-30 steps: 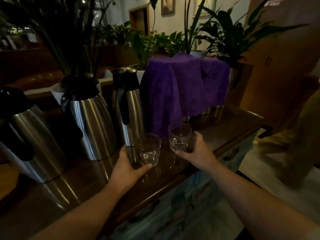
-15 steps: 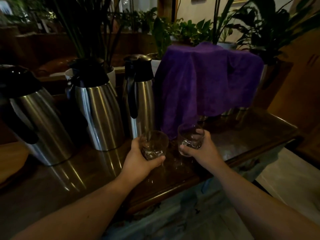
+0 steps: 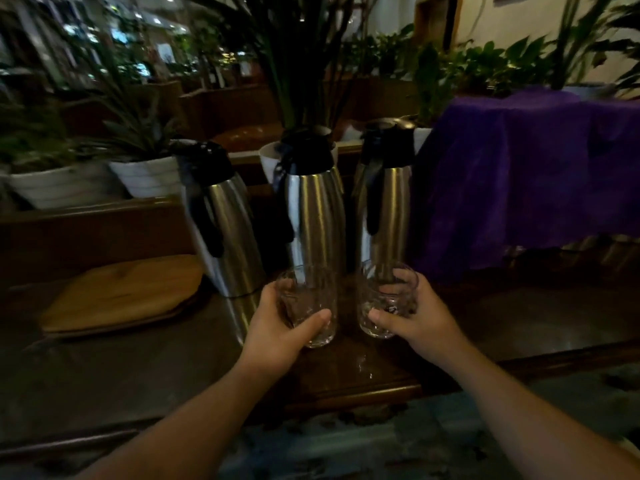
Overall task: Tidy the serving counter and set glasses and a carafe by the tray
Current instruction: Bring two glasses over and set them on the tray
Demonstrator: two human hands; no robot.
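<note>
Counter (image 3: 138,368) view shifted left; tray (image 3: 117,292) now visible; glasses stay gripped.

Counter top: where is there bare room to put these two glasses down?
Bare counter lies between the wooden tray and the near edge, and right of the right hand, below the purple cloth. It is crowded ahead, by the three steel carafes.

On the counter (image 3: 104,368) before you, three carafes stand in a row: the left carafe (image 3: 225,223), the middle carafe (image 3: 311,209) and the right carafe (image 3: 388,202). Left of them lies a wooden tray (image 3: 117,292). Right of them hangs a draped cloth (image 3: 526,174). Potted plants (image 3: 138,157) stand behind. Your left hand (image 3: 277,327) holds one glass (image 3: 311,299) before the middle carafe, your right hand (image 3: 419,317) another glass (image 3: 384,306) beside it.
</note>
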